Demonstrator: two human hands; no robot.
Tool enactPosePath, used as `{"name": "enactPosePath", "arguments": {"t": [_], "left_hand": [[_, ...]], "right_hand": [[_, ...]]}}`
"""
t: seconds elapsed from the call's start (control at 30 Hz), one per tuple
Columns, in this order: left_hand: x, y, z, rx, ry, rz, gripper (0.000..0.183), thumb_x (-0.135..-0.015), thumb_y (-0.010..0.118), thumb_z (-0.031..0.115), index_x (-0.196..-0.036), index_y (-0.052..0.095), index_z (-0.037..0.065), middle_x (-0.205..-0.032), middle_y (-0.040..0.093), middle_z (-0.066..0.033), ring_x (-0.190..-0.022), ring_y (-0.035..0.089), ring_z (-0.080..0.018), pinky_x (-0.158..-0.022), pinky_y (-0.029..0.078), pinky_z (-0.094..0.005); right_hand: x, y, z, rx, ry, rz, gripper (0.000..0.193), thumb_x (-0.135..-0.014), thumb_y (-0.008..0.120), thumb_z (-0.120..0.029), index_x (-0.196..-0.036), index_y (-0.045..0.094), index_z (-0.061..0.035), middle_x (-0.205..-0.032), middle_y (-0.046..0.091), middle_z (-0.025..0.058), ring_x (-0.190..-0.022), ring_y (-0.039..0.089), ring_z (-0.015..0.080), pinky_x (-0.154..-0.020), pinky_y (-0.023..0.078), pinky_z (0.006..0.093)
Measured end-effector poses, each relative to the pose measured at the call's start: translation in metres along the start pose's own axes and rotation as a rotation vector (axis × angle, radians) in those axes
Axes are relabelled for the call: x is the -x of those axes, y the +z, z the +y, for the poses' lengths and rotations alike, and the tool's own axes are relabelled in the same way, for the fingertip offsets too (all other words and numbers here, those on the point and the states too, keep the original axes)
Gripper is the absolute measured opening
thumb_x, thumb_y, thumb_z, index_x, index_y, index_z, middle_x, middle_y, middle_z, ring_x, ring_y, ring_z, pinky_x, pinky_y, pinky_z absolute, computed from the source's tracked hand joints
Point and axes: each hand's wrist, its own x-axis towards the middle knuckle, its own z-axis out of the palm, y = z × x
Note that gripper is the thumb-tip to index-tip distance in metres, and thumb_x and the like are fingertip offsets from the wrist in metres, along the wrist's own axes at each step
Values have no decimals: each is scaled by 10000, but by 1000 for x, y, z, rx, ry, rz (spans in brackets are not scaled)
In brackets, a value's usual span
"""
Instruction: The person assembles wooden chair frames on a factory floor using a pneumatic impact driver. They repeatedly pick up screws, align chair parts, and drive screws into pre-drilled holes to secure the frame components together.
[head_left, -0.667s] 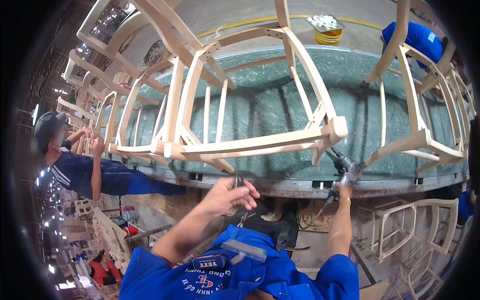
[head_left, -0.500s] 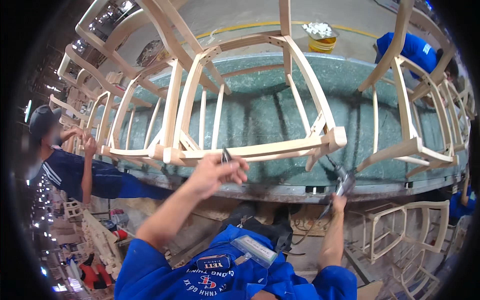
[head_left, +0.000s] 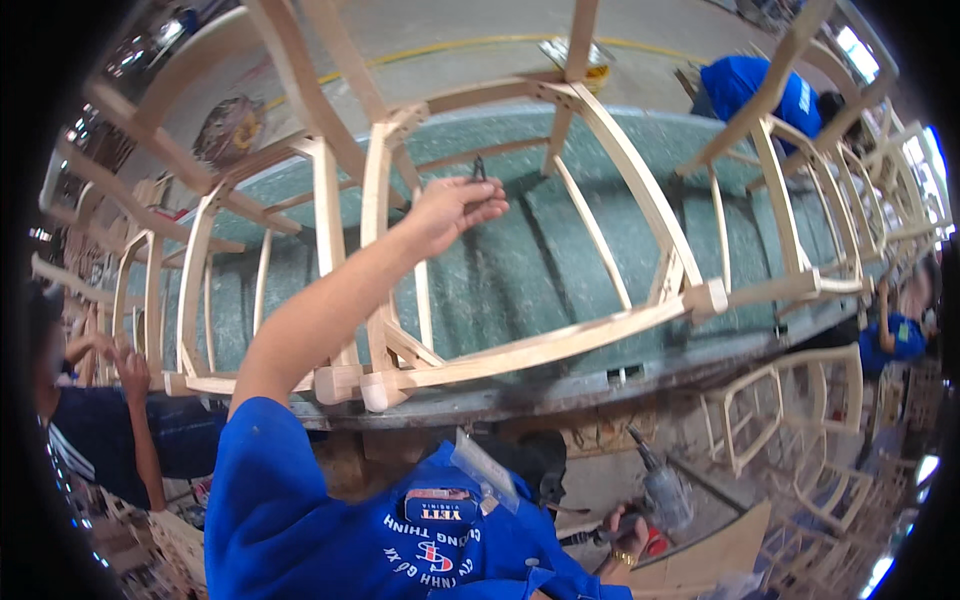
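My left hand (head_left: 455, 212) reaches over the near wooden chair frame (head_left: 540, 350), fingers pinched on a small dark pointed piece (head_left: 478, 170). Its exact kind is too small to tell. The hand hangs inside the frame's outline, above the green worktop (head_left: 500, 265). Low beside my body, my right hand (head_left: 624, 538) is closed at the dark grip of a grey power driver (head_left: 665, 490). The driver's bit end tilts up and left; motion blurs it, and part of the grip is hidden.
More pale chair frames stand along the worktop on both sides, and several stand on the floor at right (head_left: 765, 420). A person (head_left: 120, 430) works at left, another in blue (head_left: 770, 95) across the table. A yellow bucket (head_left: 597, 78) stands beyond.
My left hand has moved from the frame's near rail inward and farther away. My right hand and the driver have dropped from the table's edge down beside my body. The view has shifted.
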Motion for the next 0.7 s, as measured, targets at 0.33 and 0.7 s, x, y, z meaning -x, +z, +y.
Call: {"name": "enactPosePath", "arguments": {"t": [0.33, 0.7], "left_hand": [[-30, -37, -14, 9, 111, 166, 147, -842, 571, 24, -959, 522, -50, -863, 588, -120, -743, 620, -191, -667, 535, -272], [-70, -44, 5, 71, 199, 438, 171, -915, 495, 133, -1000, 473, -13, -973, 581, -141, -867, 618, -248, -728, 532, -346]], "right_hand": [[-185, 133, 25, 51, 451, -322, 457, -768, 611, -358, -1004, 517, 23, -693, 542, 103, -519, 497, 184, -484, 409, 316], [-323, 284, 49, -124, 389, -569, 450, -802, 576, -264, -1134, 452, 13, -897, 539, 104, -609, 497, 147, -535, 424, 296]]}}
